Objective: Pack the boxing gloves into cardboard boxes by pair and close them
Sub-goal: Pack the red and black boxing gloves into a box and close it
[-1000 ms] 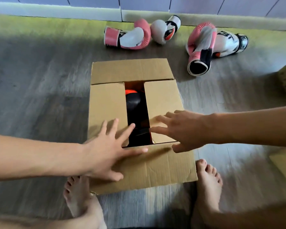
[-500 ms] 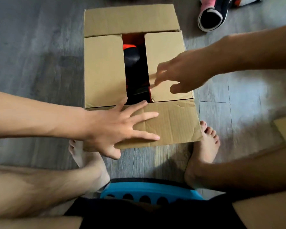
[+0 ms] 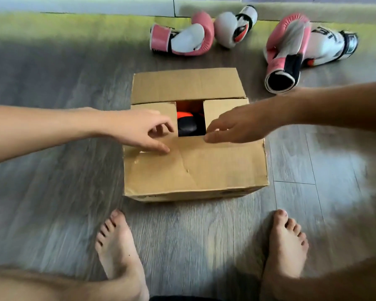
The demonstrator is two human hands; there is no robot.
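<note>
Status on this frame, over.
Left hand, right hand on near flap. Box half shut: far flap open, black glove showing. Four gloves loose beyond, not blocking.

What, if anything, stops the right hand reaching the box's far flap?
Probably nothing, so yes. The right hand rests at the near flap's edge holding nothing, and the far flap stands bare just beyond it.

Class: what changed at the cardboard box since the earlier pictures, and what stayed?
The near flap, earlier lying out toward the person, is now folded over the box top; left hand and right hand touch its free edge. Far flap still open, side flaps folded in, pink gloves on the floor.
</note>
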